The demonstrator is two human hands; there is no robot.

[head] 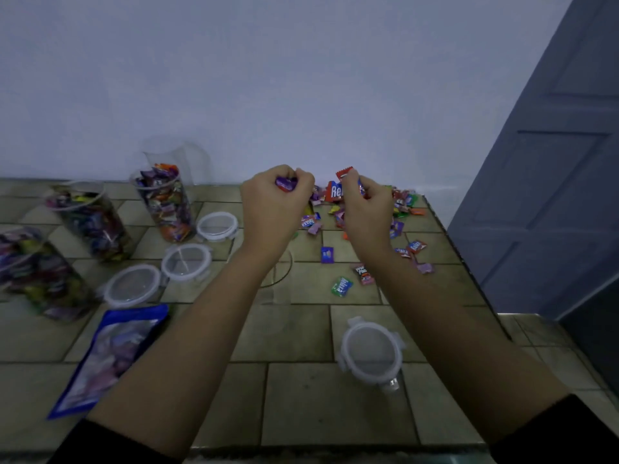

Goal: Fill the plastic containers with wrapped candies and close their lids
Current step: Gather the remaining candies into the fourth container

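Gripping a purple wrapped candy (285, 184), the left hand (273, 209) is closed round it; the right hand (366, 209) pinches a red wrapped candy (345, 174), both above the candy pile (402, 204) on the tiled tabletop (301, 329). Slippery wrappers could slip out.

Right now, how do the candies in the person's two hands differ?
The left hand curls round a purple candy, which is mostly buried in the fist. The right hand pinches a red candy, whose wrapper end sticks up above the fingers. Both hands are at the loose candy pile by the wall.
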